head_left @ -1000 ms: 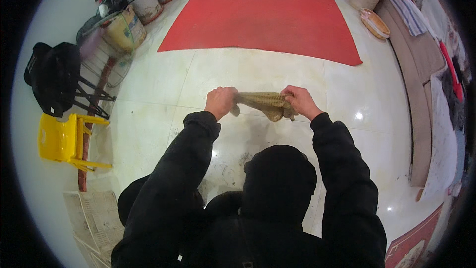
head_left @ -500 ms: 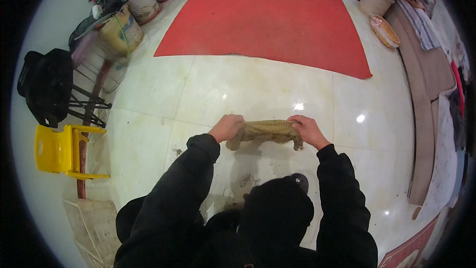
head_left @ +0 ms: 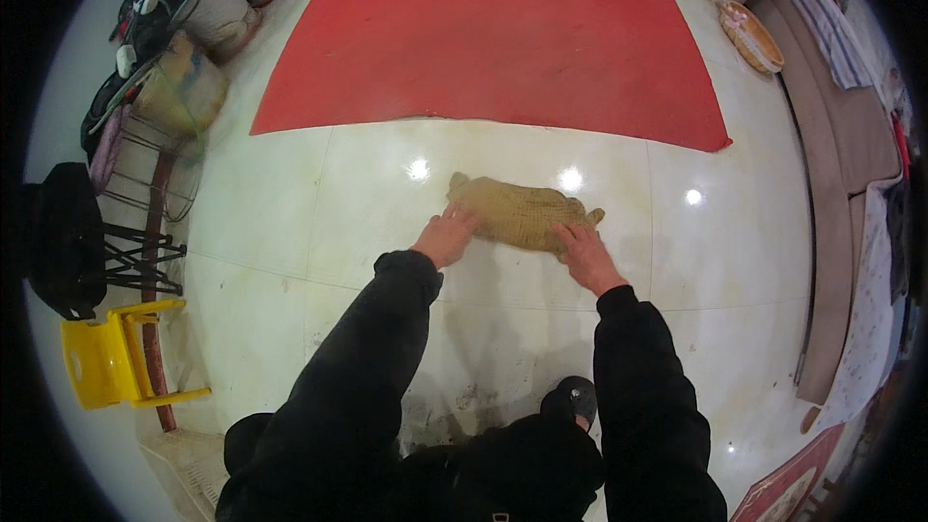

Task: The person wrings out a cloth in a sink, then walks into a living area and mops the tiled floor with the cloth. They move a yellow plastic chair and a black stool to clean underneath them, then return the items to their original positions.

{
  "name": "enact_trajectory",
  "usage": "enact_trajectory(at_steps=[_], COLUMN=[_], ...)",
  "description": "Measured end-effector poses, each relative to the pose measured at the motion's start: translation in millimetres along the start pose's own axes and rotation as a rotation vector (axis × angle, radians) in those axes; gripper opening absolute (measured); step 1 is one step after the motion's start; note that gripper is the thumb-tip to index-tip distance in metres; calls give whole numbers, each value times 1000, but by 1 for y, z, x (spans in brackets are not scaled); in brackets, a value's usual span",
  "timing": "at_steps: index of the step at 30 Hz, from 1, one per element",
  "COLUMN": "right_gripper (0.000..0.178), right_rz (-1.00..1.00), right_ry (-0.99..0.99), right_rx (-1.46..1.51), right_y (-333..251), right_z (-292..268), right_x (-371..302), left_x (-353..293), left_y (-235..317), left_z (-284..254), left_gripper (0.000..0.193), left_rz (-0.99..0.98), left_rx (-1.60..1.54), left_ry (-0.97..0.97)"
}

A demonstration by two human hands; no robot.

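The left hand (head_left: 446, 237) now lies flat and open on the near left edge of the tan cloth (head_left: 520, 214), pressing it and gripping nothing. Half a second ago both hands held this cloth bunched in the air; now it is spread on the glossy white tile floor (head_left: 319, 232), so the laying down seems finished. The cloth looks coarse and woven, roughly oblong. The right hand (head_left: 586, 253) is also open, fingers on its near right corner.
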State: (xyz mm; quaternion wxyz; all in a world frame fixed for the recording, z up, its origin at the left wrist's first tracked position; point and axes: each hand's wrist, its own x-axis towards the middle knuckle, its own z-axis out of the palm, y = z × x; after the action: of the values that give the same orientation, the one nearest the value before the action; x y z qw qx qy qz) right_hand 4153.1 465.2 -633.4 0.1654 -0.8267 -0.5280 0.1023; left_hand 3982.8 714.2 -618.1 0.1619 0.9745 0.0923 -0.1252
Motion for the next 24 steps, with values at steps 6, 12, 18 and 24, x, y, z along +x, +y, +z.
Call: enact_trajectory(at_steps=[6, 12, 18, 24], right_gripper=[68, 54, 65, 37], right_rz=[109, 113, -156, -490], right_ry=[-48, -142, -220, -742], right_rx=[102, -147, 62, 514], right_y=[16, -8, -120, -204], right_z=[27, 61, 105, 122], right_x=[14, 5, -78, -93], left_x=[51, 25, -143, -270], left_y=[0, -20, -43, -63], left_z=[24, 55, 95, 77], left_gripper=[61, 65, 64, 44], left_rz=[152, 146, 212, 437], left_rx=[63, 144, 151, 141], left_ry=[125, 44, -106, -418])
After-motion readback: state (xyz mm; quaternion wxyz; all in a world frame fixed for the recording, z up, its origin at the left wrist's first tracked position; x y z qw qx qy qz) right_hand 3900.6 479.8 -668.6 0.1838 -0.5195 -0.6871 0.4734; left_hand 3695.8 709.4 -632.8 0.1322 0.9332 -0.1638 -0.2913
